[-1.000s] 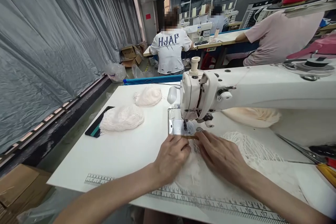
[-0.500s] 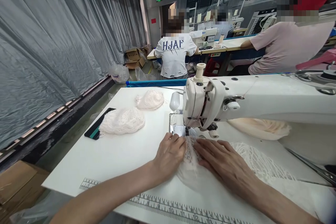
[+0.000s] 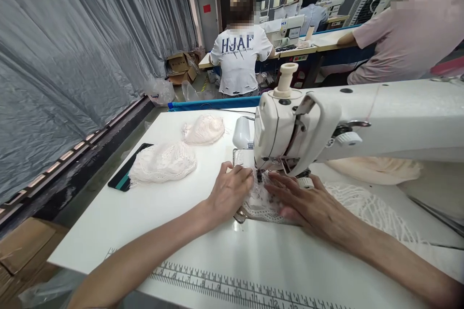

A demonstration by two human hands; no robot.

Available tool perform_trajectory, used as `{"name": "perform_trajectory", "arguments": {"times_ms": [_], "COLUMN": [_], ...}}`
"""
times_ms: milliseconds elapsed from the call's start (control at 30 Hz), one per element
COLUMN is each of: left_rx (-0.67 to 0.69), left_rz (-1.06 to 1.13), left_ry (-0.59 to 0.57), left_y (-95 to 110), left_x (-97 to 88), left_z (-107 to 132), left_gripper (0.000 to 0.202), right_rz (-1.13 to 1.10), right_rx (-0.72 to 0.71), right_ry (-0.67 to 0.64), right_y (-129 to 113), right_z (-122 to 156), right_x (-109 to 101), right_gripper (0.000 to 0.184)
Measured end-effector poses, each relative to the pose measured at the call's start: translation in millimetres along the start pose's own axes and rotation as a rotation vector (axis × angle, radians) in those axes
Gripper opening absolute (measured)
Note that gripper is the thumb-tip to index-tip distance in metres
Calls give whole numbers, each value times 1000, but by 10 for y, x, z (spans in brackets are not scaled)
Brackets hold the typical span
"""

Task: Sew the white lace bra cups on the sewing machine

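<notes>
White lace fabric [image 3: 261,206] lies on the bed of a white sewing machine [image 3: 277,128], running under the presser foot [image 3: 259,175]. At its left edge my left hand [image 3: 232,192] has curled fingers closed on the lace, with the fingertips close to the foot. My right hand [image 3: 308,200] rests on the lace from the right, its fingers stretched out and slightly spread beside the needle area. Part of the lace is hidden under both hands.
Left on the white table [image 3: 188,231] are two lace piles [image 3: 165,161] [image 3: 205,129], one overlapping a dark flat object [image 3: 126,181]. More lace [image 3: 373,207], beige fabric [image 3: 380,169] and scissors [image 3: 435,215] lie right. A printed ruler [image 3: 235,287] runs along the front. People sit ahead.
Both hands have moved slightly forward with the lace, closer to the presser foot. A patterned lace edge now shows between them. The camera view has tilted down a little.
</notes>
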State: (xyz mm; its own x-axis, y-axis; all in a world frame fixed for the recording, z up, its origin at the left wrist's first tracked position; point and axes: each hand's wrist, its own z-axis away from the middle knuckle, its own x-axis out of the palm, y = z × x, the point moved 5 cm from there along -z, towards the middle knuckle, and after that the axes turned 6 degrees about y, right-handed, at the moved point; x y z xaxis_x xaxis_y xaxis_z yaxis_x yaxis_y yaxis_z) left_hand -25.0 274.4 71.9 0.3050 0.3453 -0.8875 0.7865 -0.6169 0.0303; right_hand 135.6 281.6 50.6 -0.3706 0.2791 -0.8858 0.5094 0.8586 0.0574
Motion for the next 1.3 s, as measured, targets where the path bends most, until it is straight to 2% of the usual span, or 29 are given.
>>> {"name": "perform_trajectory", "arguments": {"times_ms": [100, 167, 267, 400, 533, 600, 700, 767, 1000, 1300], "left_rx": [64, 110, 125, 40, 54, 87, 113, 103, -11, 10], "left_rz": [131, 162, 122, 143, 111, 36, -69, -94, -27, 81], "left_ry": [23, 19, 59, 174, 250, 224, 167, 173, 189, 183], "left_y": [153, 252, 321, 298, 320, 344, 368, 381, 380, 370], "left_x": [-109, -127, -104, -98, -117, -87, -26, -14, -36, -59], "left_z": [135, 220, 281, 244, 179, 145, 97, 85, 212, 253], "left_gripper": [9, 18, 11, 17, 15, 10, 21, 22, 16, 17], "right_rz": [-115, -159, -142, -119, -195, -200, -171, -158, -212, -276], "right_rx": [-10, -24, -32, 8, 50, 55, 43, 19, -36, -30], "right_ry": [-18, 27, 113, 176, 207, 232, 248, 237, 155, 115], "right_y": [-183, -310, -411, -369, -273, -247, -241, -252, -287, -292], "right_z": [9, -2, -26, -35, -37, -43, -48, -41, 34, 72], "right_x": [-152, -223, -239, -211, -245, -276, -304, -310, -303, -264], "right_gripper": [48, 51, 46, 21, 22, 23, 25, 27, 32, 32]}}
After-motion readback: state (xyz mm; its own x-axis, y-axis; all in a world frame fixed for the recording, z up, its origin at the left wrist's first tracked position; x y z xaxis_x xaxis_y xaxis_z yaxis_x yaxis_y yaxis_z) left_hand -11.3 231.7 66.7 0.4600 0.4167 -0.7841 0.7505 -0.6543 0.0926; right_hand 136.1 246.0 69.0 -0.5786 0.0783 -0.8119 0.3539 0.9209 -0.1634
